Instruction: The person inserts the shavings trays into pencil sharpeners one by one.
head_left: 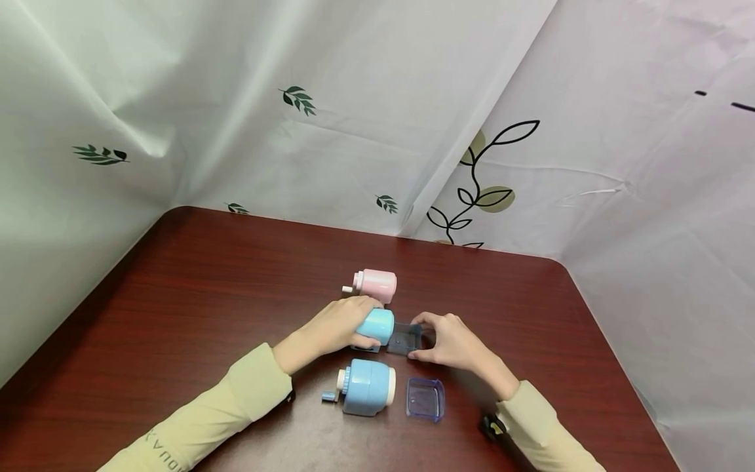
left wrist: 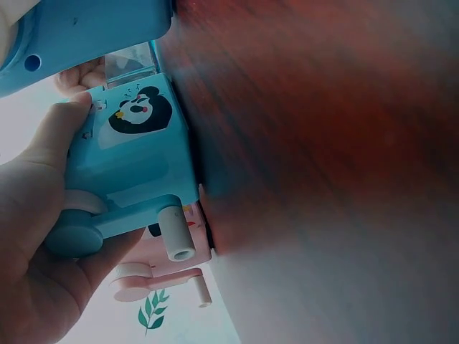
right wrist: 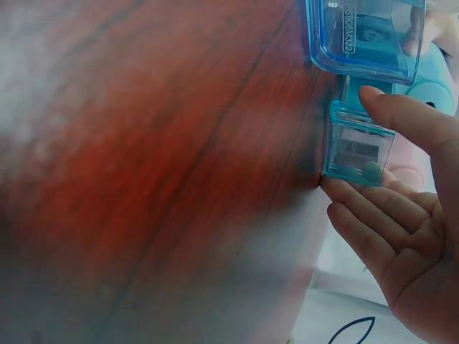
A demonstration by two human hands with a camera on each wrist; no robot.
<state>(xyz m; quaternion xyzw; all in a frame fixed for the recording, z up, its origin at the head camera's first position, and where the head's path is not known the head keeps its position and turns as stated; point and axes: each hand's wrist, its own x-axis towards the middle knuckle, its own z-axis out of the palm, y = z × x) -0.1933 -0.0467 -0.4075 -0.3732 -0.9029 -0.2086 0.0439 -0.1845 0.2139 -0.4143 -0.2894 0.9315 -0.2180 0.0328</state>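
- While the left hand [head_left: 339, 324] grips the light-blue sharpener [head_left: 378, 326] round its body, the right hand [head_left: 449, 341] pinches a clear tray [head_left: 403, 341] between thumb and fingers, just beside the sharpener's end that faces the right edge of the desk [head_left: 236, 275].
- Whether tray and sharpener touch, I cannot tell; the step seems to be working the tray at that end, in which direction is unclear.
- Best press the sharpener flat on the desk, left fingers clear of the crank [left wrist: 136, 218].
- Hold the tray level and square, and slide it straight; tilting could jam it.
- Pinch lightly, as the thin-looking plastic may flex.
- Mind the neighbours: the pink sharpener [head_left: 379, 284] towards the far edge, the darker blue sharpener [head_left: 367, 388] and second tray [head_left: 426, 397] on the opposite side.
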